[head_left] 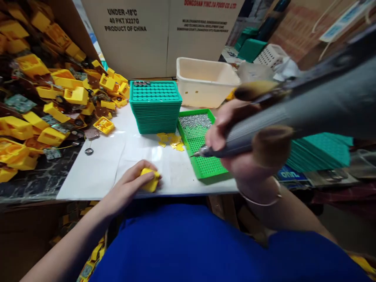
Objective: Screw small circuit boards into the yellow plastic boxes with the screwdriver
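Note:
Near the front edge of the white work surface, my left hand [136, 178] is closed around a small yellow plastic casing [150, 181]. My right hand [235, 145] grips a grey electric screwdriver [255, 129], large and close to the camera. Its thin bit points left, over the near-left side of a green perforated tray [202, 172]. Small silvery screws [197, 120] lie heaped at the tray's far end. Thin yellow plastic pieces [173, 140] are scattered left of the tray. Covers on the right fingers look brownish and blurred.
A stack of teal trays [157, 113] stands behind the yellow pieces, beside a cream plastic bin [205, 70]. Yellow casings with circuit boards [58, 90] pile up on the left. A cardboard box [132, 47] closes off the back. More teal trays [323, 150] sit at right.

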Demonstrator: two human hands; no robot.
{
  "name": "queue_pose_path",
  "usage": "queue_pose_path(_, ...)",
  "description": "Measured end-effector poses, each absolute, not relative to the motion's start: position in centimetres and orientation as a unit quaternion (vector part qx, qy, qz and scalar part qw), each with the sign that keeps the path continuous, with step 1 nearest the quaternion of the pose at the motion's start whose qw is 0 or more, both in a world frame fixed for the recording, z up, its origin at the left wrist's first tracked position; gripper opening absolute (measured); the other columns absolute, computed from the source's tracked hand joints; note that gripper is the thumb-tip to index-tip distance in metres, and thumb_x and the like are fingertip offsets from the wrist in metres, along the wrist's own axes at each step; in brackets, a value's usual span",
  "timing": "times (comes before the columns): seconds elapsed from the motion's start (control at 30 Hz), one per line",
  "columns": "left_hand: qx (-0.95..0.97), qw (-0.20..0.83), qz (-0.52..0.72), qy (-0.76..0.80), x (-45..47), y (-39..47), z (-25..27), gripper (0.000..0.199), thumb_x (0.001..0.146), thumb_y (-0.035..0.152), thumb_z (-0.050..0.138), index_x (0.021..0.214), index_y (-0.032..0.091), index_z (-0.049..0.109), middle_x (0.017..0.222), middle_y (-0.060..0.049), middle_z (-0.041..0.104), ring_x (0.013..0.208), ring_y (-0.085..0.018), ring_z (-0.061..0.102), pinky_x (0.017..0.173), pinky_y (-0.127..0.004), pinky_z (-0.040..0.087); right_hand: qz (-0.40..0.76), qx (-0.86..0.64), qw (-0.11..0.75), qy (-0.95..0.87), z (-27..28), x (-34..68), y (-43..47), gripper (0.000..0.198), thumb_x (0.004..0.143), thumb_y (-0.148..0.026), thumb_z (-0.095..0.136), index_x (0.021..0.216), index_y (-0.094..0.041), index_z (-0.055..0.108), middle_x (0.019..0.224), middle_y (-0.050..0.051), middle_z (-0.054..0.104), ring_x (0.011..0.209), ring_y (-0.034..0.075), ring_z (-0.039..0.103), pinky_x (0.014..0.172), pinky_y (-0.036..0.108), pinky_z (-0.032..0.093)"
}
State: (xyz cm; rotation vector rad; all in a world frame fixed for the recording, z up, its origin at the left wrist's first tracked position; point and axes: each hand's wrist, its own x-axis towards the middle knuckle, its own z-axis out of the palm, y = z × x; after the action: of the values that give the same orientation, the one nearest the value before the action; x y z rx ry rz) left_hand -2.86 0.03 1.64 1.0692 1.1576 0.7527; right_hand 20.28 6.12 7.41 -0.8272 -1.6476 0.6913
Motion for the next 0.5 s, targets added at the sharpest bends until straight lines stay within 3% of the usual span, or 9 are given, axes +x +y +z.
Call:
queue_pose_path(0.07, 0.595, 0.505, 0.241, 0.577, -7.4, -1.7, 3.3, 0.031, 0.085, 0.048, 0.059, 0.076, 0.021, 0.071, 0.079, -0.007, 0.072, 0.077, -0.025, 0.065, 0.068, -0.031, 0.052, 0.314, -0.312, 0.617, -0.65, 7.4, 21.5, 6.5, 0.034, 0.089, -0.059, 0.042, 0.082, -0.032, 0.061, 0.081, 0.003, 0.058, 0.044, 0.012, 0.045, 0.043, 0.033, 0.037)
queue_pose_path(0.17, 0.641, 0.279, 0.273, 0.661, -12.7, -3.2, 4.9, 0.032, 0.081, 0.054, 0.058, 0.075, 0.027, 0.073, 0.088, -0.003, 0.075, 0.083, -0.027, 0.066, 0.069, -0.031, 0.05, 0.313, -0.333, 0.654, -0.602, 6.8, 22.4, 7.2, 0.021, 0.088, -0.049, 0.055, 0.081, -0.033, 0.066, 0.086, 0.002, 0.062, 0.051, 0.014, 0.052, 0.048, 0.033, 0.039)
queue_pose_path(0.27, 0.634, 0.144, 0.257, 0.715, -14.0, -1.7, 4.8, 0.033, 0.085, 0.053, 0.054, 0.079, 0.024, 0.068, 0.078, -0.001, 0.07, 0.072, -0.023, 0.062, 0.065, -0.03, 0.045, 0.305, -0.327, 0.676, -0.586, 6.0, 22.2, 7.8, 0.012, 0.086, -0.042, 0.061, 0.091, -0.036, 0.071, 0.101, 0.002, 0.067, 0.078, 0.019, 0.066, 0.066, 0.036, 0.05)
queue_pose_path(0.37, 0.671, 0.044, 0.194, 0.715, -12.8, 2.8, 3.4, 0.033, 0.092, 0.038, 0.046, 0.108, 0.017, 0.067, 0.09, -0.004, 0.069, 0.077, -0.02, 0.062, 0.071, -0.028, 0.043, 0.295, -0.31, 0.707, -0.564, 6.0, 21.5, 8.0, 0.021, 0.081, -0.04, 0.068, 0.102, -0.044, 0.071, 0.117, -0.004, 0.067, 0.115, 0.023, 0.062, 0.09, 0.039, 0.049)
queue_pose_path(0.5, 0.668, -0.048, 0.104, 0.736, -11.6, 8.8, 1.7, 0.038, 0.089, 0.039, 0.05, 0.111, 0.015, 0.069, 0.102, -0.015, 0.071, 0.085, -0.03, 0.064, 0.064, -0.034, 0.038, 0.215, -0.301, 0.757, -0.539, 7.0, 21.1, 7.7, 0.029, 0.074, -0.041, 0.073, 0.102, -0.048, 0.072, 0.122, -0.012, 0.066, 0.131, 0.027, 0.051, 0.098, 0.039, 0.043)
